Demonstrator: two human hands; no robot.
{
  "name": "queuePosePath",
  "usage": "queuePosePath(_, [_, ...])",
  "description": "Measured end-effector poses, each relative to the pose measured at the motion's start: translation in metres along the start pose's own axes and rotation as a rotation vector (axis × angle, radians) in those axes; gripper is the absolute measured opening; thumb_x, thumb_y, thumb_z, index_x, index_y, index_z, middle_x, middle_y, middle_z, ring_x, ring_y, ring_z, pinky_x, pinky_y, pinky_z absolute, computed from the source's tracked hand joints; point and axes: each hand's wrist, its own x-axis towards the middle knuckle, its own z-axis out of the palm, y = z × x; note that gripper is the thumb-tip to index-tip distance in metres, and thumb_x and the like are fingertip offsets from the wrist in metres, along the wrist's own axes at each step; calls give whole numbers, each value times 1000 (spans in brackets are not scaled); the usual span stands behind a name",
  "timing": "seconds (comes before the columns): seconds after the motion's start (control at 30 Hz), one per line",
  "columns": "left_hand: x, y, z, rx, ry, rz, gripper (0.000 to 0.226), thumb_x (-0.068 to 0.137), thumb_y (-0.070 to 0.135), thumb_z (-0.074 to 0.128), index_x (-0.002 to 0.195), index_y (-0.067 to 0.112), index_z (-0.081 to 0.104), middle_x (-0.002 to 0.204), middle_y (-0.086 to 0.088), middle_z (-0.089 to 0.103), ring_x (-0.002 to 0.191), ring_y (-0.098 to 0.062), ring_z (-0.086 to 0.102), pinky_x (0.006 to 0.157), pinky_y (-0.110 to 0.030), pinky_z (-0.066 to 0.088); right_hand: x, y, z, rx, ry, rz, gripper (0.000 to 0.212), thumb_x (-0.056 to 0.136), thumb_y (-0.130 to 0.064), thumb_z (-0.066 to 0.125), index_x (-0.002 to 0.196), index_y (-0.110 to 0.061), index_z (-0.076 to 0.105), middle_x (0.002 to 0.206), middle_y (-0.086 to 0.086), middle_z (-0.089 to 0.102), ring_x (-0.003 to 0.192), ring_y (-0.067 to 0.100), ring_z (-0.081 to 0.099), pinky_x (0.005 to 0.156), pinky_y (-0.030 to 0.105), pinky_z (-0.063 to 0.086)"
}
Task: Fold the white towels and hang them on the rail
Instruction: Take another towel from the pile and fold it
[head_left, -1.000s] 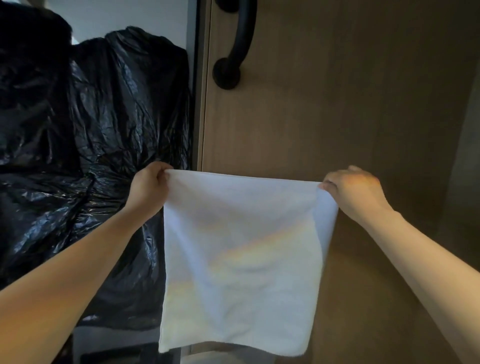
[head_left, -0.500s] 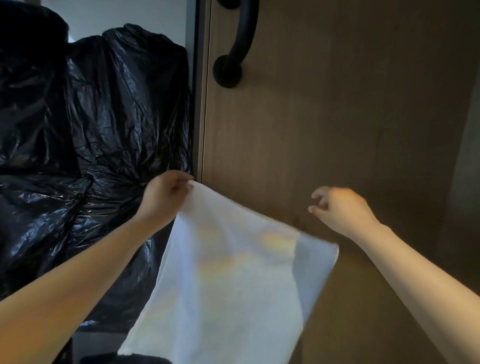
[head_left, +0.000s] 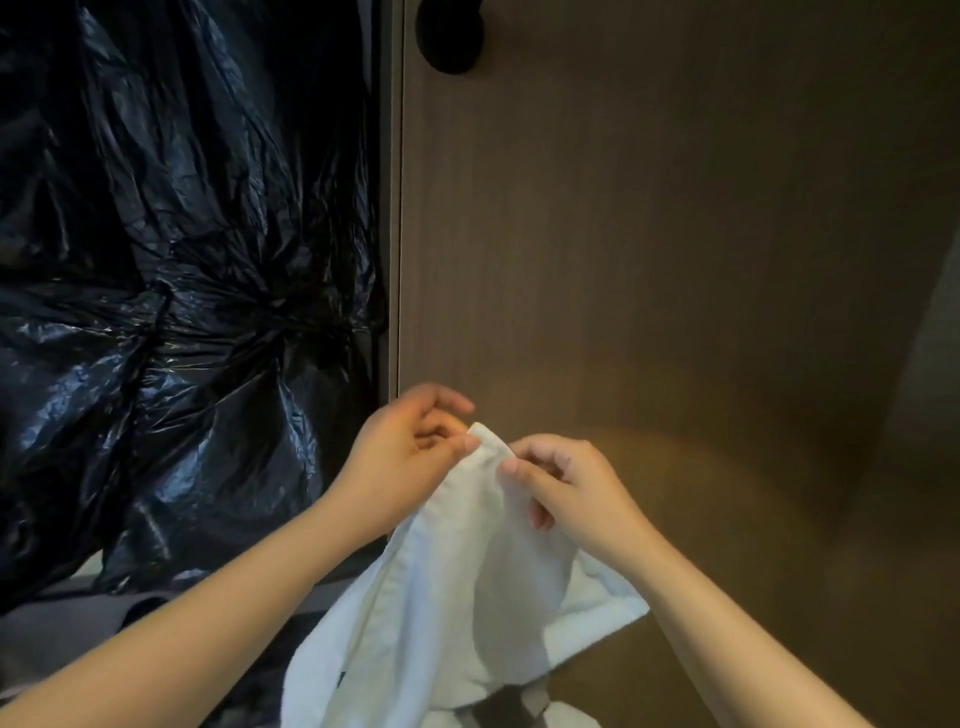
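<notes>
White terry-cloth towel (head_left: 457, 597) sits lower centre of frame, bunched lengthwise & hanging down from both hands, w/ its top corner poking up between them at approx mid-frame. One hemmed flap sticks out to the lower right under the right forearm, and the rest drops out of view at the bottom edge. Left hand (head_left: 405, 457) is just left of the corner: thumb & forefinger curled in, pinching the towel's top edge, other fingers loosely bent above. Right hand (head_left: 566, 493) is just right of it, touching the same top edge, thumb & fingertips closed on the cloth in a pinch, remaining fingers curled under. The two hands are nearly touching. Both forearms are bare and come in from the bottom corners. Left half of frame is filled by shiny black crinkled plastic bin bags (head_left: 208, 182), gathered tight into puckered necks at mid-left. The plastic is opaque, so can't tell what's in them. Right half is a brown wood-grain door panel (head_left: 649, 234) w/ a black round fitting (head_left: 449, 39) at its top edge. A grey surface (head_left: 62, 639) shows lower left, below the bags.
</notes>
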Motion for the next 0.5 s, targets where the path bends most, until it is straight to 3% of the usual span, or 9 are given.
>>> queuePosePath(0.17, [-27, -7, 0, -41, -9, -99, 35, 80, 13, 77, 107, 24, 59, 84, -1, 72, 74, -16, 69, 71, -28, 58, -8, 8, 13, 64, 21, 29, 32, 96, -28, 61, 66, -17, 60, 51, -3, 57, 51, 9, 53, 55, 18, 43])
queuePosePath(0.27, [-54, -26, -2, 113, -57, -131, 47, 75, 26, 81, 111, 33, 52, 86, 10, 71, 76, -6, 68, 72, -24, 57, -11, 14, 18, 76, 80, 16, 38, 95, -32, 62, 60, -18, 55, 49, -8, 52, 50, 5, 48, 53, 15, 38])
queuePosePath(0.5, [-86, -43, -1, 64, 28, -87, 28, 82, 25, 74, 99, 38, 56, 88, 8, 70, 82, -9, 68, 70, -27, 54, -15, 4, 26, 135, 24, -30, 28, 90, -39, 67, 70, -20, 68, 63, -8, 57, 60, 6, 49, 57, 18, 38])
